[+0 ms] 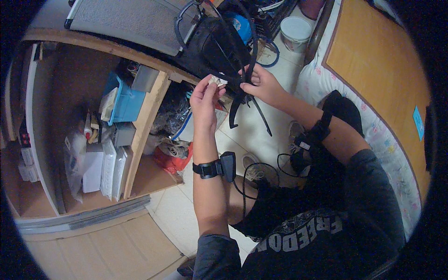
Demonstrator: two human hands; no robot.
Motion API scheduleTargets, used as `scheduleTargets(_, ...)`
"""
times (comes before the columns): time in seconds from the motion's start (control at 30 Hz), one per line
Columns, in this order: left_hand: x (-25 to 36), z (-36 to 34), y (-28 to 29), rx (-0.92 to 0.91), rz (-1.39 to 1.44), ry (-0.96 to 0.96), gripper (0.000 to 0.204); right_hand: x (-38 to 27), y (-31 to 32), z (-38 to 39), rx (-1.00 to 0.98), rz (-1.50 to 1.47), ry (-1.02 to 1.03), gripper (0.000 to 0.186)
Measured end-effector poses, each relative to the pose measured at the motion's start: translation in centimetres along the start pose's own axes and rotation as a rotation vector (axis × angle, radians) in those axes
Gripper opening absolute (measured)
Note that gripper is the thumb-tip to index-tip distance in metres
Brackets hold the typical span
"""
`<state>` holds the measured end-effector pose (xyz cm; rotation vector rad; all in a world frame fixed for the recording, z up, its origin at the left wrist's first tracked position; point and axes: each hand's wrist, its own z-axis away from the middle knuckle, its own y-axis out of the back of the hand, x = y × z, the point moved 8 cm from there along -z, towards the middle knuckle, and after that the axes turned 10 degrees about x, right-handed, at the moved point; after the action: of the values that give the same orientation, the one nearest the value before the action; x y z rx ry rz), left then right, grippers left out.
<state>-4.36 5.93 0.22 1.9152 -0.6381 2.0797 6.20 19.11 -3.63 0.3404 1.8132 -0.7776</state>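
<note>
The left hand (205,97) pinched a white wad (218,81), perhaps tissue, left of the black frame (238,99) the right hand (263,85) gripped; farther left, a blue bin (129,103) held a pale packet (108,104)

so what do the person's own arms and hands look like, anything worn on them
Left hand and right hand are both gloveless. The forearms are bare below short, dark grey sleeves. A black strap with a buckle circles the left forearm and carries a dark, boxy module; black cable shows beside it. The right forearm wears a black band too.
</note>
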Motion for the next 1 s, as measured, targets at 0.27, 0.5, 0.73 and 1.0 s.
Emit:
scheduleTargets(0.27,0.3,0.0,-0.1,-0.011,-0.003,-0.011,0.026,0.2,0.5,-0.4,0.024,0.029,-0.015,0.036)
scheduleTargets(0.5,0.2,0.2,-0.7,0.033,-0.012,-0.031,0.027,0.1,0.9,-0.2,0.008,0.017,-0.015,0.037)
scheduleTargets(0.73,1.0,0.0,1.0,0.143,-0.131,-0.139,0.022,0.0,-0.5,0.5,-0.113,0.067,-0.063,0.043)
scheduleTargets(1.0,1.3,-0.1,1.4,0.153,-0.086,-0.164,0.022,-0.1,-0.7,0.6,-0.063,0.012,-0.003,0.035)
